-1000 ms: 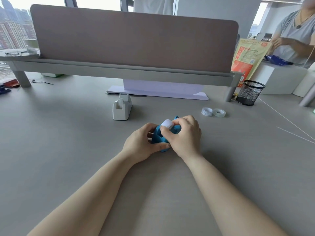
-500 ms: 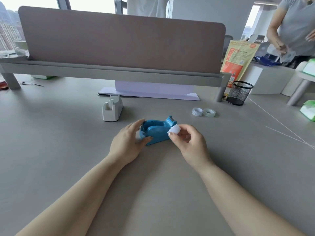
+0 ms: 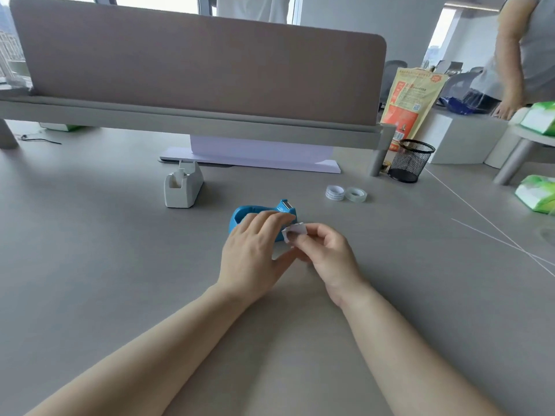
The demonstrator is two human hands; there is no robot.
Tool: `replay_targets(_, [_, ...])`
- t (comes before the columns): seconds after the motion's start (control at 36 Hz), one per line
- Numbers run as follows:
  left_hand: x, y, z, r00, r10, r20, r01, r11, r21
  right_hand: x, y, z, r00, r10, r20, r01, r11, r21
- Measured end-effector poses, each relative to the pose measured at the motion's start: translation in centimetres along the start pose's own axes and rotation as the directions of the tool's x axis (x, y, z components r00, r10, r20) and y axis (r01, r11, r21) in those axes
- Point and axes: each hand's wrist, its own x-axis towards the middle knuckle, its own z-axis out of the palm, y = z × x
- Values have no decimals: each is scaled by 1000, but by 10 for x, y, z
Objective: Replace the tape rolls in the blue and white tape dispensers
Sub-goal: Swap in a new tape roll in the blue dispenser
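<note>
The blue tape dispenser stands on the grey desk in front of me, its cutter end pointing right and its roll well showing empty. My left hand lies over its near side, fingers spread toward a small white spool. My right hand pinches that white spool just in front of the dispenser's cutter end. The white tape dispenser sits farther back to the left, empty. Two tape rolls, one white-striped and one clear, lie flat to the back right.
A desk divider panel and its shelf rail run across the back, with a white folder under it. A black mesh pen cup and an orange bag stand at right. Another person stands far right. Green packs lie at right.
My right hand has lifted the white spool out of the blue dispenser and drawn it toward me. My left hand moved from the dispenser's left side toward the spool.
</note>
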Motion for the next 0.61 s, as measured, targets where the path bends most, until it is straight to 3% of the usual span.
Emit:
replay_targets(0.19, [0,-5,-3,994,5,-106,-6,1000,-8,-3,-3,0,997,-30,70,31,999,-17])
replay_targets(0.61, [-1,-11,-9,996,-56,-64,48,992,-114,-3,-4,2,997,-23,76,30,995,-98])
